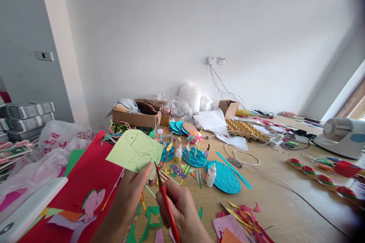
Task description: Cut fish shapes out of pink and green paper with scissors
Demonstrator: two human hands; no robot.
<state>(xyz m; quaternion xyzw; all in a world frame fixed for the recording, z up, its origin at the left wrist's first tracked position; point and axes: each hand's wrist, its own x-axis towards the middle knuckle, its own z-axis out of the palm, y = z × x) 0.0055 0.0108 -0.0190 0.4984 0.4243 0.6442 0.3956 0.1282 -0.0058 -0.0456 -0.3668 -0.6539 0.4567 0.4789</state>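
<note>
My left hand (pixel 137 182) pinches a light green sheet of paper (pixel 125 151) by its lower edge. Fish shapes are drawn on the sheet in dark outline. My right hand (pixel 178 201) is closed round red-handled scissors (pixel 168 207), whose dark blades point up at the right edge of the sheet. Behind the hands lie striped and spotted paper fish (pixel 176 171). A white glue bottle (pixel 211 175) stands by a round blue disc (pixel 226 178). Green paper scraps (pixel 148 220) lie below the hands.
Red paper (pixel 85 174) and a white device (pixel 37 205) lie at left. A cardboard box (pixel 137 117) stands at the back. Coloured scraps (pixel 242 220) lie at front right, an egg tray (pixel 246 130) farther back, and a fan (pixel 342 136) at far right. A white cable (pixel 288 186) crosses the table.
</note>
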